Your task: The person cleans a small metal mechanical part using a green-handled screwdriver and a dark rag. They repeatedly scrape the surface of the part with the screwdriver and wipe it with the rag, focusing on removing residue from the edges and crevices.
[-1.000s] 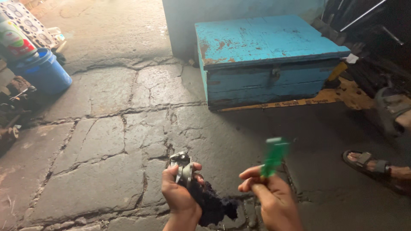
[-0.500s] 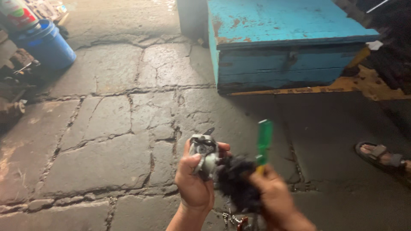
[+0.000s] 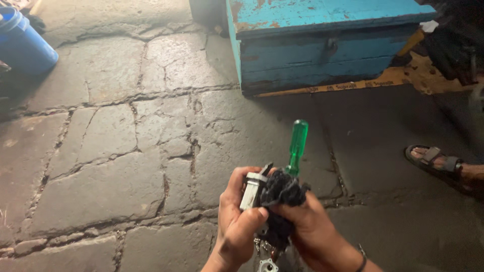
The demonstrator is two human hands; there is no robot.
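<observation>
Fingers point(image 3: 250, 217) of the left hand point(image 3: 237, 221) are clamped on a small metal part point(image 3: 250, 187), steadied while a dark rag point(image 3: 278, 199) and green-handled screwdriver point(image 3: 296, 146) are gripped against it by the right hand point(image 3: 312, 229).

In front of me I see a worn blue wooden box point(image 3: 322, 45) on the cracked stone floor point(image 3: 116, 166), a blue bucket point(image 3: 22, 45) far at the left, and another person's sandalled foot point(image 3: 436, 163) at the right.

left hand point(image 3: 236, 221): bare, no glove, no ring seen | right hand point(image 3: 312, 229): bare, no glove | right wrist: thin dark band point(image 3: 361, 260) | forearms: no sleeves in view | nails: short
</observation>
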